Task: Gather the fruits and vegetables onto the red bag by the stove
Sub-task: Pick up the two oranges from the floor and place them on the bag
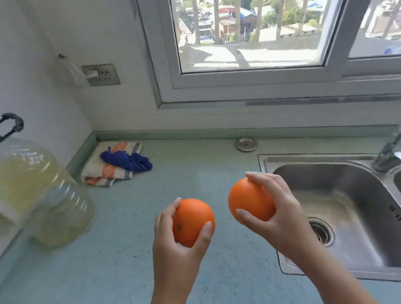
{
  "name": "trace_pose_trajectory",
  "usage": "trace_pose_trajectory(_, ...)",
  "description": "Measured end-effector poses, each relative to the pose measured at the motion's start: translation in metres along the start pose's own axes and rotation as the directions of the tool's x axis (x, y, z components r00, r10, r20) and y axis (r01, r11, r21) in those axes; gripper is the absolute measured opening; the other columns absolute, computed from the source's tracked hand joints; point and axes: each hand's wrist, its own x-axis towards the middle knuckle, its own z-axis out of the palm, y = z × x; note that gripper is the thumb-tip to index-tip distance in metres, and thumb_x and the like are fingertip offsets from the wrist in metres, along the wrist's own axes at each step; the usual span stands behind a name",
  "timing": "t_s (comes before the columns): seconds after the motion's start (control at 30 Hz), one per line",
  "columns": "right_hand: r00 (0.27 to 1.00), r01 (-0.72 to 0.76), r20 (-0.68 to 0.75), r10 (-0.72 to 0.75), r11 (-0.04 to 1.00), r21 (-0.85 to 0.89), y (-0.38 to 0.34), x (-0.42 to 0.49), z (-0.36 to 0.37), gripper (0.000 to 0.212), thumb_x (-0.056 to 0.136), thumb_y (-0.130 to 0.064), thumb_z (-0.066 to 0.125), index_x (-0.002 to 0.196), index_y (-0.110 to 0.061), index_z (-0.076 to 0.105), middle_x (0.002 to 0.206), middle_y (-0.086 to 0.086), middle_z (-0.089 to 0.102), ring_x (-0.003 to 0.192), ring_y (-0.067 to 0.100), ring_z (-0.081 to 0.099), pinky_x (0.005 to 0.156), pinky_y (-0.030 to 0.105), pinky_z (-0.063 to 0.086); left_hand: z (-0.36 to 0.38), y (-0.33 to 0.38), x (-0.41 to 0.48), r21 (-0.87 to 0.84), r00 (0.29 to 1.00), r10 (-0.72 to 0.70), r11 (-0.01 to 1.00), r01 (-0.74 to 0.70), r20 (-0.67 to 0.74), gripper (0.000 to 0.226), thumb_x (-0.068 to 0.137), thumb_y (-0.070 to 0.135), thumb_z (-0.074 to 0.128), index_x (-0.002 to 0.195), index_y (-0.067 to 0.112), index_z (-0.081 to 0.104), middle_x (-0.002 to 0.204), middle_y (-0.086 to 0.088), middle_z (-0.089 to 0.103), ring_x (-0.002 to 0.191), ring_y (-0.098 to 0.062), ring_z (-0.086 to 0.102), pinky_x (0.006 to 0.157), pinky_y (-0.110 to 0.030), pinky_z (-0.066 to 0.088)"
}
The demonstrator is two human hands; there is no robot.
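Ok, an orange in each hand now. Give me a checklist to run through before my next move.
1. Grip of the left hand: fingers and thumb curl round the left orange. Ok.
2. Grip of the right hand: fingers and thumb wrap the right orange. Ok.
3. Oranges kept apart: a clear gap shows between them. Ok.
4. Sight of the red bag and stove: neither is in this view. Cannot tell.
5. Leftward path: a large jug of yellow liquid stands at the left end of the countertop. Not ok if you swing that way; steer wide.
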Motion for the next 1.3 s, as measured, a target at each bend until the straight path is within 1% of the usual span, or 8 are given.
trace_pose_trajectory(0.13,0.989,0.075,0.121,-0.081,0.996,0.053,0.004,0.038,0.015,0.061,0.069,-0.030,0.078,0.117,-0.045,0.043,0.120,-0.025,0.039,0.104,-0.006,0.041,0.075,-0.001,0.033,-0.004,0.000,0.017,0.049,0.989,-0.038,0.998,0.045,-0.140,0.060,0.056,0.064,0.062,0.111,0.052,0.041,0.120,0.026,0.042,0.105,0.014,0.044,0.069,-0.007,0.044)
trace_pose_trajectory(0.33,0.943,0.134,0.285,-0.175,0.978,0.158,-0.007,0.072,0.051,0.060,0.070,-0.027,0.077,0.120,-0.040,0.045,0.123,-0.011,0.044,0.105,0.008,0.045,0.076,0.010,0.035,-0.022,-0.004,0.022,0.114,0.948,-0.066,0.988,0.106,-0.313,0.060,0.058,0.065,0.060,0.113,0.050,0.041,0.122,0.025,0.042,0.107,0.015,0.042,0.074,-0.009,0.044)
trace_pose_trajectory(0.43,0.912,0.157,0.341,-0.229,0.961,0.226,-0.017,0.075,0.071,0.061,0.070,-0.027,0.077,0.119,-0.042,0.044,0.122,-0.013,0.044,0.104,0.004,0.044,0.074,0.009,0.036,-0.035,-0.006,0.015,0.136,0.918,-0.067,0.982,0.129,-0.390,0.062,0.060,0.064,0.060,0.116,0.048,0.041,0.122,0.026,0.041,0.106,0.019,0.041,0.075,-0.001,0.040)
trace_pose_trajectory(0.67,0.800,0.226,0.466,-0.377,0.910,0.349,-0.057,0.048,0.107,0.061,0.070,-0.027,0.077,0.117,-0.044,0.041,0.121,-0.015,0.042,0.103,-0.004,0.044,0.074,0.011,0.036,-0.074,0.000,-0.033,0.153,0.824,-0.068,0.971,0.185,-0.563,0.061,0.063,0.061,0.063,0.118,0.046,0.042,0.123,0.025,0.042,0.109,0.012,0.044,0.077,-0.008,0.045)
trace_pose_trajectory(0.73,0.764,0.248,0.485,-0.426,0.887,0.390,-0.072,0.032,0.115,0.061,0.070,-0.028,0.077,0.118,-0.043,0.041,0.121,-0.017,0.042,0.107,-0.009,0.040,0.073,0.010,0.036,-0.087,0.002,-0.054,0.160,0.777,-0.049,0.969,0.190,-0.627,0.060,0.063,0.060,0.065,0.118,0.047,0.044,0.123,0.028,0.043,0.110,0.008,0.046,0.079,-0.012,0.046)
trace_pose_trajectory(0.9,0.666,0.279,0.519,-0.535,0.825,0.492,-0.118,-0.026,0.128,0.059,0.069,-0.030,0.078,0.118,-0.038,0.046,0.117,-0.019,0.044,0.106,-0.011,0.041,0.077,0.003,0.036,-0.117,0.017,-0.123,0.132,0.630,-0.022,0.972,0.196,-0.776,0.062,0.062,0.054,0.068,0.118,0.036,0.049,0.122,0.017,0.051,0.110,-0.007,0.053,0.089,-0.038,0.050)
trace_pose_trajectory(1.0,0.606,0.275,0.534,-0.590,0.785,0.556,-0.147,-0.069,0.130,0.056,0.064,-0.032,0.071,0.117,-0.033,0.050,0.115,-0.016,0.048,0.104,-0.013,0.043,0.079,0.000,0.031,-0.133,0.029,-0.176,0.141,0.542,0.005,0.967,0.211,-0.841,0.061,0.063,0.052,0.068,0.118,0.034,0.049,0.120,0.018,0.052,0.111,-0.007,0.053,0.091,-0.042,0.048)
trace_pose_trajectory(1.3,0.330,0.275,0.575,-0.748,0.659,0.700,-0.221,-0.207,0.126,0.060,0.063,-0.039,0.069,0.120,-0.029,0.052,0.116,-0.014,0.048,0.104,-0.010,0.044,0.078,0.000,0.033,-0.166,0.049,-0.342,0.104,0.237,0.034,0.952,0.289,-0.971,0.058,0.063,0.051,0.068,0.116,0.040,0.049,0.118,0.023,0.053,0.109,-0.011,0.055,0.090,-0.043,0.049)
